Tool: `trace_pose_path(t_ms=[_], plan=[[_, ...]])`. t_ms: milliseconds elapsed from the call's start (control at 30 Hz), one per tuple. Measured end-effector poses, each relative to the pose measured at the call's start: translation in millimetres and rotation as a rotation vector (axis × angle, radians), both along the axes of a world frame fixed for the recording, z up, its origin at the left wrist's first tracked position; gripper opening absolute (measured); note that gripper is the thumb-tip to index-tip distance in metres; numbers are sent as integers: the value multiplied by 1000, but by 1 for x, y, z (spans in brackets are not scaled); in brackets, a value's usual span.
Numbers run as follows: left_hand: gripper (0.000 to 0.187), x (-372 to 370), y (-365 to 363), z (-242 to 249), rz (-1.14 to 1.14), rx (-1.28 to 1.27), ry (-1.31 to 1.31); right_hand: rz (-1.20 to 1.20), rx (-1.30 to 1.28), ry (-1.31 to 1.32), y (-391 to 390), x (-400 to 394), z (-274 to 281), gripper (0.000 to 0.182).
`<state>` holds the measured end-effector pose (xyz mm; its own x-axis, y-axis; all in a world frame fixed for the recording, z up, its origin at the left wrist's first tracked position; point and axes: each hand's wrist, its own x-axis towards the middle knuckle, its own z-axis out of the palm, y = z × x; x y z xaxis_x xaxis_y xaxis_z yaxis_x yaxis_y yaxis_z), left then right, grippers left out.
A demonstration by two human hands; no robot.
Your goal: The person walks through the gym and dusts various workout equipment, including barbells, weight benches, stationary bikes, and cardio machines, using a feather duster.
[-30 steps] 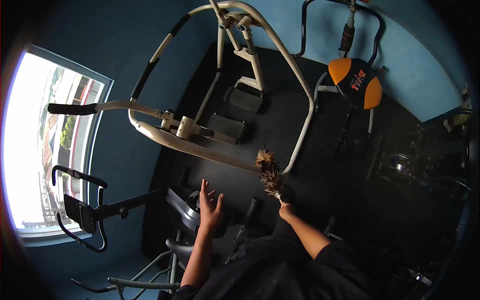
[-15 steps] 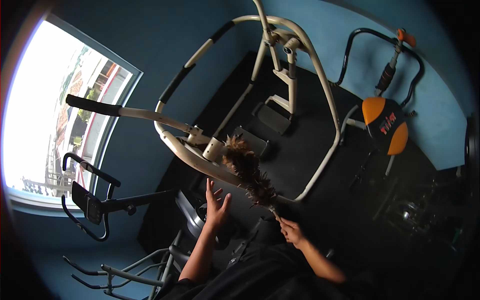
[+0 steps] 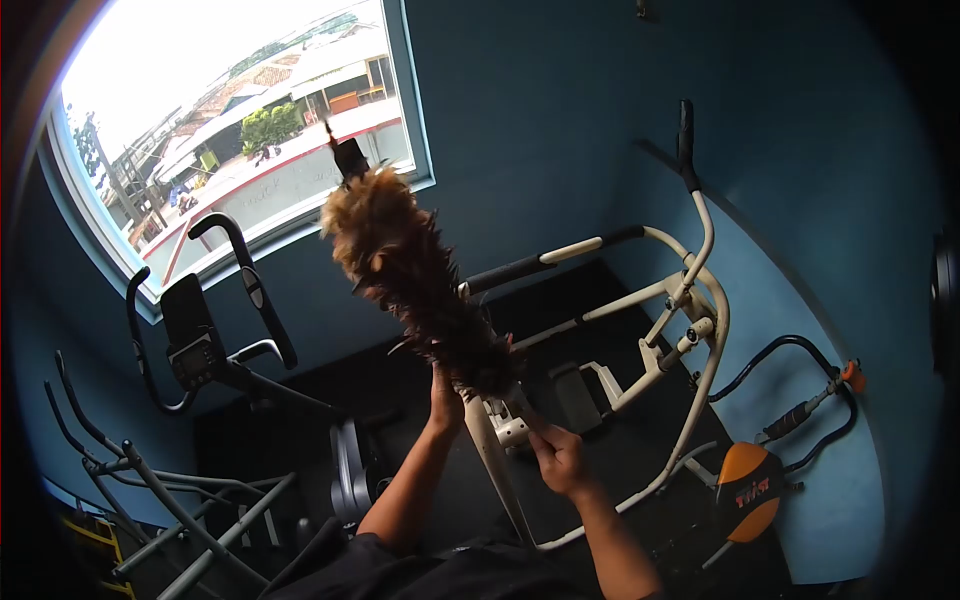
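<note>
A brown feather duster slants up and to the left across the middle of the view, its feathers in front of the window. My right hand is closed around its handle, below the feathers. Behind the lower feathers is my left hand, with its fingers hidden by the duster. That hand overlaps the near end of a cream-framed exercise machine in this view. A black grip end shows just past the duster's tip.
At the left stands an exercise bike with a console and curved black handlebars. Grey tubular equipment is at lower left. An orange and black twister seat sits at the right by the blue wall. The window is upper left.
The view has swung left toward the window. My right hand has raised the duster, which now covers the fingers of my left hand; those fingers were spread and visible before.
</note>
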<state>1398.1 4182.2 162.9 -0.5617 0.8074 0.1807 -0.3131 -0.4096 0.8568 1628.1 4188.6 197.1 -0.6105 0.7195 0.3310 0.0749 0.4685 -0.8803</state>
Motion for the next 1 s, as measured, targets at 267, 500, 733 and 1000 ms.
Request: trace_pose_path(t_ms=[267, 500, 733, 1000], plan=[[60, -11, 76, 100, 244, 10, -9, -202, -108, 59, 50, -29, -40, 33], [50, 12, 85, 87, 362, 31, 66, -625, -152, -123, 169, 67, -143, 34], [47, 24, 91, 80, 714, -87, 328, -677, 6, -204, 248, 135, -77, 30], [65, 159, 185, 80, 616, -272, 1253, -845, 84, -319, 309, 246, -69, 28]])
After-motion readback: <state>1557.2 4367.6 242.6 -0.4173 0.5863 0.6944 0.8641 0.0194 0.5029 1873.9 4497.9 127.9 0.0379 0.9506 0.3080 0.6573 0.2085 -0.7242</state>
